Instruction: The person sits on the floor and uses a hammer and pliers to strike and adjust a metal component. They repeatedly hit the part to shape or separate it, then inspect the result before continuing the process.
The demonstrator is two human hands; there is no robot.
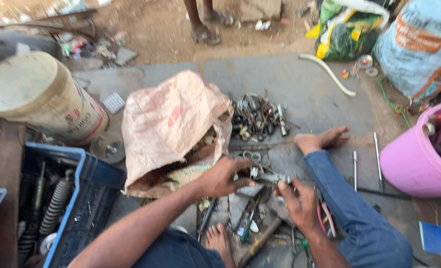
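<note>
My left hand (224,177) and my right hand (298,202) meet over the ground and both grip a small grey metal part (269,177) between them. The left fingers pinch its left end, the right fingers hold its right end. Below the hands lie a hammer (258,243) and several small tools. A worn tan sack (170,126) slumps open just left of my left hand. A heap of bolts and metal scraps (258,117) lies beyond the hands.
A blue crate (94,191) with coil springs stands at left, a cream bucket (41,94) behind it. A pink tub (419,156) sits at right, filled sacks (419,47) behind it. Another person's sandalled feet (206,31) stand at the top. My bare feet rest on the slab.
</note>
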